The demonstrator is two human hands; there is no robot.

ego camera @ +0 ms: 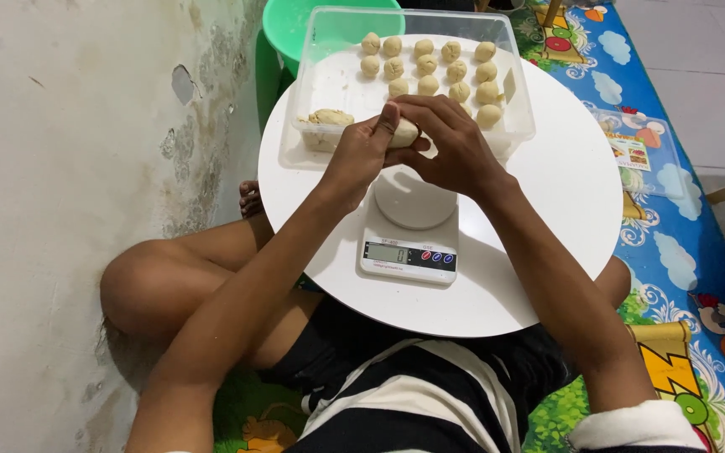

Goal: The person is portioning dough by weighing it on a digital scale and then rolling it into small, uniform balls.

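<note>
A pale lump of dough [405, 132] is pinched between both hands above a white kitchen scale [411, 231]. My left hand [361, 155] grips its left side; my right hand [448, 143] covers its right side and top. The scale's round platter is bare, and its display faces me. Behind the hands stands a clear plastic tray [520, 101] with several small dough balls [427, 64] in rows and a larger mass of dough [327, 118] at its near left corner.
Everything rests on a small round white table [564, 193] over my crossed legs. A green plastic stool [291, 25] stands behind the tray. A stained wall runs along the left. A colourful play mat [673, 252] covers the floor on the right.
</note>
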